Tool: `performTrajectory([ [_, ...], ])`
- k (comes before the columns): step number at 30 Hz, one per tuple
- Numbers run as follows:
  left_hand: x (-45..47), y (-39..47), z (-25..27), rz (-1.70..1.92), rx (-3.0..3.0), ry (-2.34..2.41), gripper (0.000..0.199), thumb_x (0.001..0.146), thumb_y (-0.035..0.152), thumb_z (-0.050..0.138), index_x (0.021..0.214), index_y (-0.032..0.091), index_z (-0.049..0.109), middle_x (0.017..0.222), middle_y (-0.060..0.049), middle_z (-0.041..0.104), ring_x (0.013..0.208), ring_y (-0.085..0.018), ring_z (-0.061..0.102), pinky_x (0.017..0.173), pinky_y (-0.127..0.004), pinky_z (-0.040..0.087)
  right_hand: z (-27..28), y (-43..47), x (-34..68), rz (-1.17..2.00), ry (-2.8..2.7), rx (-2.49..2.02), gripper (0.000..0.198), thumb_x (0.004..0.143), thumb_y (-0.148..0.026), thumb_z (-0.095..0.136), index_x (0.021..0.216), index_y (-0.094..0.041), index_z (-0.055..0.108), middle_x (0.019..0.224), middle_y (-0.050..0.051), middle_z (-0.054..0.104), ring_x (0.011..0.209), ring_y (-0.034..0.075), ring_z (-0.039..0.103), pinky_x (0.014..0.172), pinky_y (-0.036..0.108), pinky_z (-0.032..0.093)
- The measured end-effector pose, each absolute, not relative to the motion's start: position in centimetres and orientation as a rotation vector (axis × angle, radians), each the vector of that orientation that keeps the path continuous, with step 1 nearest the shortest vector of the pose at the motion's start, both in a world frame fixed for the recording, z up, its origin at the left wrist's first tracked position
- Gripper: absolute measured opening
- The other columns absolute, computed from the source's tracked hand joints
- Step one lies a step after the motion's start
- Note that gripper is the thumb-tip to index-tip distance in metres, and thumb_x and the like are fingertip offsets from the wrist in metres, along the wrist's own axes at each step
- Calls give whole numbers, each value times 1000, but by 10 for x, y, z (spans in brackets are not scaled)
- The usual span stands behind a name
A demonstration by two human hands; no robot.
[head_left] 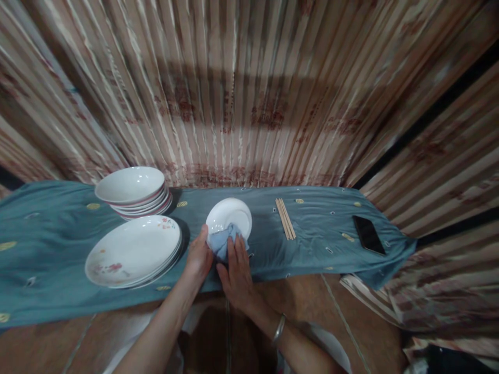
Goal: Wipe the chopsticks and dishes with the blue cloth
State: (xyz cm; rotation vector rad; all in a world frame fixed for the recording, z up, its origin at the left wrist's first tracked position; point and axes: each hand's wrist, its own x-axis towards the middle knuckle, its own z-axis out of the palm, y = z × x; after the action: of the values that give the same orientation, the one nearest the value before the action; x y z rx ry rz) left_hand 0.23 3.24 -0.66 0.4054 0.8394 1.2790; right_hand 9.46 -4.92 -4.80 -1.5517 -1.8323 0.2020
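A small round white dish [231,212] is held tilted toward me over the middle of the table; I cannot tell whether it is a bowl or a saucer. My left hand [200,253] grips its left rim, the thumb along the edge. Against the near part of the dish, my right hand [237,270] presses a light blue cloth [222,241] under its fingers. The cloth covers the lower part of the dish and hangs past its near edge. A silver bangle circles my right wrist.
To the left stand a stack of white bowls [132,187] and, nearer me, a stack of oval floral plates [136,252]. Several wooden chopsticks [285,219] lie right of the dish, and a black phone [368,235] farther right. Pleated curtains [241,104] hang behind the cloth-covered table [319,254].
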Motion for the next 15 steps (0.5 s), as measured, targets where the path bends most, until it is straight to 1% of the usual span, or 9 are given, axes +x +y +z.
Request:
performTrajectory([
  [3, 5, 27, -1, 1321, 509, 867, 39, 67, 45, 73, 82, 9, 69, 77, -10, 74, 90, -25, 68, 85, -32, 51, -39, -44, 99, 139, -1883, -1494, 65, 95, -33, 35, 149, -13, 3, 155, 16, 11, 144, 27, 5, 110, 54, 27],
  [5, 7, 25, 2, 1321, 553, 841, 38, 64, 45, 75, 79, 11, 69, 76, -8, 74, 89, -25, 68, 82, -31, 51, -34, -38, 104, 100, -1887, -1476, 66, 95, -33, 35, 149, -12, 2, 155, 17, 9, 144, 28, 4, 110, 54, 26],
  [10, 11, 22, 6, 1241, 581, 780, 34, 70, 43, 70, 89, 14, 71, 89, -10, 75, 100, -26, 65, 83, -30, 50, -28, -21, 120, 54, -1803, -1534, 66, 95, -32, 34, 149, -15, -1, 156, 16, 4, 143, 29, 3, 110, 55, 24],
  [15, 11, 22, 7, 1257, 512, 787, 37, 73, 41, 69, 93, 10, 70, 91, -12, 74, 102, -26, 65, 90, -34, 48, -34, -17, 129, 95, -1736, -1611, 63, 96, -35, 31, 149, -15, 4, 156, 17, 6, 144, 29, 3, 109, 55, 24],
])
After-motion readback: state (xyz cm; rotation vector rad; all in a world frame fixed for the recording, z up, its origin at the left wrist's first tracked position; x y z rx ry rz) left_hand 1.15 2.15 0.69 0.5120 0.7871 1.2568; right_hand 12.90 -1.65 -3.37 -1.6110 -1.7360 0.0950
